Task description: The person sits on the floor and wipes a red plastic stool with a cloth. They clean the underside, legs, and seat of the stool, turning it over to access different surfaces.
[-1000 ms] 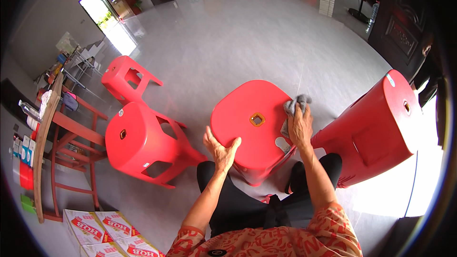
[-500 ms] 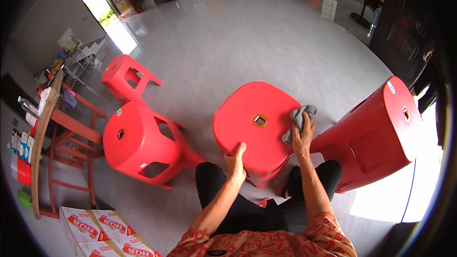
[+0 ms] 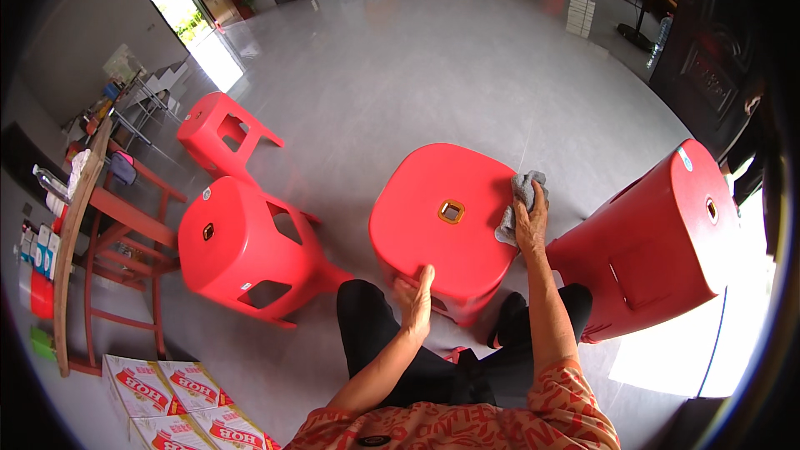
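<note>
Head view: nearest, the left hand [image 3: 414,298] lies flat, fingers together, clamped on the near edge of the stool [image 3: 446,217], which stands upright between the person's knees. Farther along, at the stool's right edge, the right hand [image 3: 530,221] presses a grey cloth [image 3: 517,200] to the seat, fingers closed over it. Wiping the seat looks to be under way; sweeping the cloth leftward past the stool's centre hole [image 3: 451,212] would need that bracing hand kept firm.
</note>
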A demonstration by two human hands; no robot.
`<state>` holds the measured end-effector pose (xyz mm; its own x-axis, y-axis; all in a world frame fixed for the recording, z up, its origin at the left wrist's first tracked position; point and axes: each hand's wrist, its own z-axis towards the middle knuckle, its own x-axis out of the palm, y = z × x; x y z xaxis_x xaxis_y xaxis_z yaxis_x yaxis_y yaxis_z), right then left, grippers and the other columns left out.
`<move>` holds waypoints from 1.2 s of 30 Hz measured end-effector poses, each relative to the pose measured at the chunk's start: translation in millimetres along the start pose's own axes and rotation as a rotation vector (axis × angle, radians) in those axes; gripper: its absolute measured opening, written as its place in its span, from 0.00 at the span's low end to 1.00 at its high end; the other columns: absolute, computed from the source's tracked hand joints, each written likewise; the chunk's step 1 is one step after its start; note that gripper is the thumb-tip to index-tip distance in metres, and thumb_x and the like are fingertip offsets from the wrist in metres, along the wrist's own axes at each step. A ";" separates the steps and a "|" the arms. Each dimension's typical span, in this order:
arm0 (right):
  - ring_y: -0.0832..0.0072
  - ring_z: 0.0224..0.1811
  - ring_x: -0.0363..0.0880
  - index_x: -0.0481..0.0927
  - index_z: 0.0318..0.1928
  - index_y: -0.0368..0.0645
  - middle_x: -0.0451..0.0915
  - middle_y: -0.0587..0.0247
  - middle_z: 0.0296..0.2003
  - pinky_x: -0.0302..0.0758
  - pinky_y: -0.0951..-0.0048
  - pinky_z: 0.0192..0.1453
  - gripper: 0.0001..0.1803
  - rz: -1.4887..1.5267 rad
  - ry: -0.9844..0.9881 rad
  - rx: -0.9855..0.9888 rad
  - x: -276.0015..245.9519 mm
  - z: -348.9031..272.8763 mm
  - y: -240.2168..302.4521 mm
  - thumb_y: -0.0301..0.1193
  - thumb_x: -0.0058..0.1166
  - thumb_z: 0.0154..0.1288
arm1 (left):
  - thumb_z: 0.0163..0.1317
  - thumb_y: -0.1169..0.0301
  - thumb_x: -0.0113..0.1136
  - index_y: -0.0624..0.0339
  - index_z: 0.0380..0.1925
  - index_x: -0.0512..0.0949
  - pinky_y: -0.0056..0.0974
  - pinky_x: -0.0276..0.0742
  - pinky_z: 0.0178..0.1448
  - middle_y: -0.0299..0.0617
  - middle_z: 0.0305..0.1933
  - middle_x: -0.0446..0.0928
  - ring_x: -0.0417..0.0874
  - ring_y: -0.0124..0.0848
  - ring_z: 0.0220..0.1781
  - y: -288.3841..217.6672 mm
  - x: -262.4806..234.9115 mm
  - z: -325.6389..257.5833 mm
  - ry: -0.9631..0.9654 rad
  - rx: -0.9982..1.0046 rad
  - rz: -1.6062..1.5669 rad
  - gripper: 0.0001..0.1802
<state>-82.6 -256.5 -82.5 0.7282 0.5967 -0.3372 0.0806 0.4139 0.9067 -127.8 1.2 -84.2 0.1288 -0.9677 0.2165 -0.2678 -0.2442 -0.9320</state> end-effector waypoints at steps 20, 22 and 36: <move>0.51 0.67 0.60 0.60 0.69 0.42 0.62 0.43 0.62 0.58 0.62 0.70 0.32 0.189 -0.011 -0.030 -13.3 -96.6 17.1 0.28 0.52 0.65 | 0.59 0.49 0.59 0.57 0.69 0.58 0.58 0.50 0.72 0.54 0.74 0.55 0.55 0.49 0.75 -41.3 60.1 5.4 0.511 1.017 1.537 0.43; 0.53 0.67 0.61 0.60 0.69 0.43 0.63 0.45 0.62 0.57 0.62 0.71 0.31 0.249 -0.013 0.030 -11.0 -77.3 7.3 0.31 0.50 0.67 | 0.62 0.49 0.55 0.57 0.71 0.57 0.57 0.46 0.74 0.54 0.75 0.53 0.52 0.49 0.76 -42.2 60.9 4.3 0.538 0.970 1.527 0.42; 0.69 0.61 0.70 0.67 0.64 0.37 0.72 0.57 0.59 0.64 0.71 0.66 0.26 0.821 -0.087 0.409 40.3 10.6 -137.2 0.38 0.46 0.72 | 0.61 0.47 0.54 0.59 0.68 0.62 0.55 0.51 0.72 0.53 0.72 0.58 0.57 0.50 0.74 -45.8 69.5 -1.0 0.537 1.015 1.540 0.40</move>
<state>-57.1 -296.5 -217.8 0.7102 0.5353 0.4571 -0.2620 -0.4017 0.8775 -107.5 -54.9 -26.2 0.0423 -0.2442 -0.9688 0.7536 0.6444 -0.1296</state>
